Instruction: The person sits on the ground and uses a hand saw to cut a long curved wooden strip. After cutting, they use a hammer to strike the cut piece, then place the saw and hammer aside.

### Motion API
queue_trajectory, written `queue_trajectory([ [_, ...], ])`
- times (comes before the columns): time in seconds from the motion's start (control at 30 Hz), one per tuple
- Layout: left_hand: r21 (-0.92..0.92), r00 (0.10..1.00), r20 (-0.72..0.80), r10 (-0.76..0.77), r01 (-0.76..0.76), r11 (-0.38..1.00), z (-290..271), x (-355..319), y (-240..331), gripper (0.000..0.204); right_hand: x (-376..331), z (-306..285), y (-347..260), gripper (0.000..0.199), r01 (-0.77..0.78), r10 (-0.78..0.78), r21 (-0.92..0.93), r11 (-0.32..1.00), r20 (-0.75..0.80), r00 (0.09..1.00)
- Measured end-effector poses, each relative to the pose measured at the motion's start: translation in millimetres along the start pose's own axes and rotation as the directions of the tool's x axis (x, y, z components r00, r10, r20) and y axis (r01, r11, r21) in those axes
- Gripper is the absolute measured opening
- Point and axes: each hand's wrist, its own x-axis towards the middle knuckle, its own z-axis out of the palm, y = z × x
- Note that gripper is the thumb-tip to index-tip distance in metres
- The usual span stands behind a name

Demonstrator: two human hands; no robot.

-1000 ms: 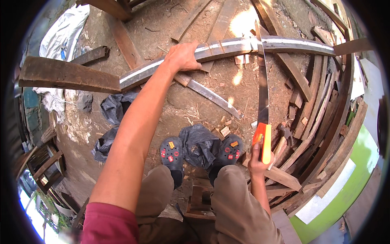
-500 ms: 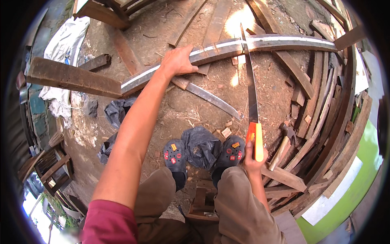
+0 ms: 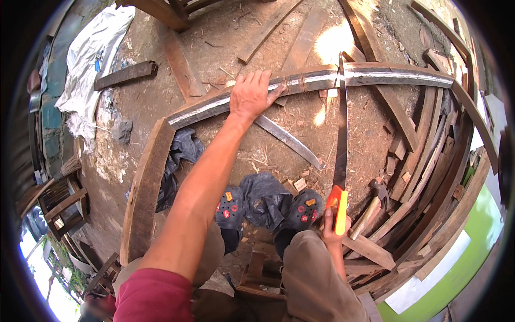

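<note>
While the long wooden beam is lying across the dirt ground in front of the person, running from left to right with a pale strip along its top edge, the handsaw is resting with the far end of its blade on the beam's upper face, to the right of the middle. The right hand is gripping the saw's orange handle, fingers closed around it, just above the right knee. The left hand is pressing flat on the beam, fingers spread and laid over the top edge, well to the left of the blade. A thin grey lath is lying on the ground just below that hand, slanting toward the saw. The feet, in dark clogs, are standing near a crumpled dark plastic bag, and a heap of planks and offcuts is piling up on the right.

This looks like the cutting step, with the saw set in its line. The next stroke is calling for a steady hold-down from the left hand and a straight pull, keeping the blade upright so it does not bind or wander.
</note>
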Motion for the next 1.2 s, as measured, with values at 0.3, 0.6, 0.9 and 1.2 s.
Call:
queue_trajectory([
  [0.3,-0.010,0.999,0.046,-0.022,0.022,1.000,-9.2,6.8,3.0,0.049,3.8,5.5,2.9,0.015,0.011,-0.011,0.001,1.000,-0.002,1.000],
  [0.6,-0.162,0.860,0.362,-0.361,0.439,0.884,-13.7,35.1,3.5,0.046,10.4,13.2,-10.6,0.021,-0.077,0.077,0.109,0.991,0.000,0.997],
  [0.9,-0.116,0.747,0.545,-0.381,0.518,0.848,-8.7,51.6,0.7,0.050,76.2,53.1,-38.2,0.015,0.124,-0.118,0.102,0.987,-0.061,0.991],
  [1.2,-0.102,0.653,0.681,-0.332,0.533,0.840,2.3,73.0,-18.3,0.056,110.9,59.0,-27.7,0.015,0.034,-0.039,0.194,0.980,0.020,0.999],
])
